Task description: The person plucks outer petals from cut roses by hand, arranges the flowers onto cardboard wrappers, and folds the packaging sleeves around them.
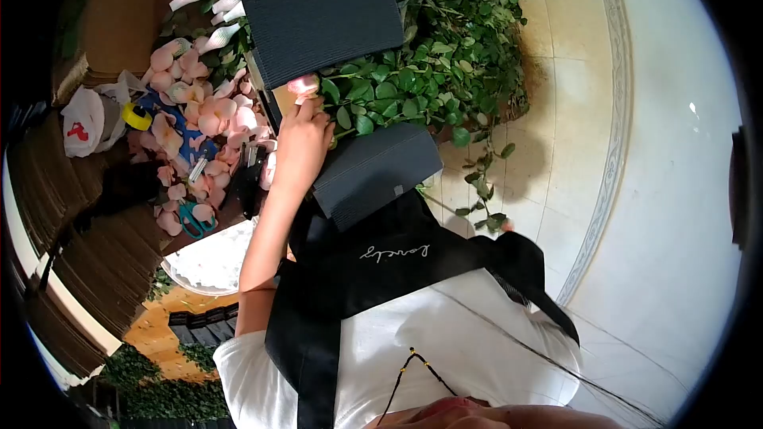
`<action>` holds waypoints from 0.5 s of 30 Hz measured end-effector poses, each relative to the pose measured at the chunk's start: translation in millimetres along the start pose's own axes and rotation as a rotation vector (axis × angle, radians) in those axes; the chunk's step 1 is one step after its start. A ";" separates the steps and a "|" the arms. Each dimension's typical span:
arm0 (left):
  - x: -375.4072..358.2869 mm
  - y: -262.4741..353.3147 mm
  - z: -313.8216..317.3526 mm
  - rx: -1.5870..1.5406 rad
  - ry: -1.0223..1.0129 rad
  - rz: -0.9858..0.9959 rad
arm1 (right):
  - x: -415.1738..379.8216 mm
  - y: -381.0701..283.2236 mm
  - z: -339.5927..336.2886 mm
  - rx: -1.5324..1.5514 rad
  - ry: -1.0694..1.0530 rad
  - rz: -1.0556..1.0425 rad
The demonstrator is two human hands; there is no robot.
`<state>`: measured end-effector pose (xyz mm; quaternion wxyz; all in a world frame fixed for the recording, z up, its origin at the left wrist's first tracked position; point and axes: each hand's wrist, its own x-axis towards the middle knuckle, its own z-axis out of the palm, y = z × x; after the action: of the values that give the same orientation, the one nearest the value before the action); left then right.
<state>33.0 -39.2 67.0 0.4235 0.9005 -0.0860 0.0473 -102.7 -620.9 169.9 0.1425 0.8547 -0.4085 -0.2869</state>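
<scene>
Left hand (302, 143), fingers clamped on a pink rose (303, 86), beside a dark corrugated box (318, 8); right hand's fingers hidden, state indeterminable.

left hand (302, 143): my fingers curl behind the edge of the dark box (373, 171), so i can't tell how firmly they grip.
right hand: hidden; only a sliver of fingertip shows past the black apron (381, 270), too little to read.
box lid (318, 12): top edge cut off by the frame.
box contents: covered by my hand and the lid.
pink thing at my fingertips (303, 86): too small and blurred to name.
scissors (191, 218): blades buried under petals (199, 115).
</scene>
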 end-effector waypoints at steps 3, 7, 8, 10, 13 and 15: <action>-1.9 1.8 1.7 -0.011 -0.003 -0.028 | 19.1 -2.2 58.3 0.075 0.059 -0.156; 0.8 2.3 2.7 -0.005 0.004 -0.017 | 40.8 -3.5 122.3 0.161 0.176 -0.338; 0.6 2.3 3.3 0.018 -0.015 -0.023 | 54.2 1.8 140.7 0.132 0.346 -0.482; 1.9 2.9 1.2 0.025 -0.042 -0.023 | 86.4 1.4 165.9 0.099 0.844 -0.784; 1.5 6.6 -0.6 0.042 -0.070 -0.041 | 40.7 -117.3 39.3 0.792 0.130 -0.590; 3.6 10.0 -2.4 0.065 -0.079 -0.043 | 55.2 -158.1 18.0 0.442 0.296 -0.727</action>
<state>34.5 -44.0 76.7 0.3911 0.9167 -0.0817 0.0052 11.6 -565.2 59.4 -0.0966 0.9845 -0.1083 -0.0989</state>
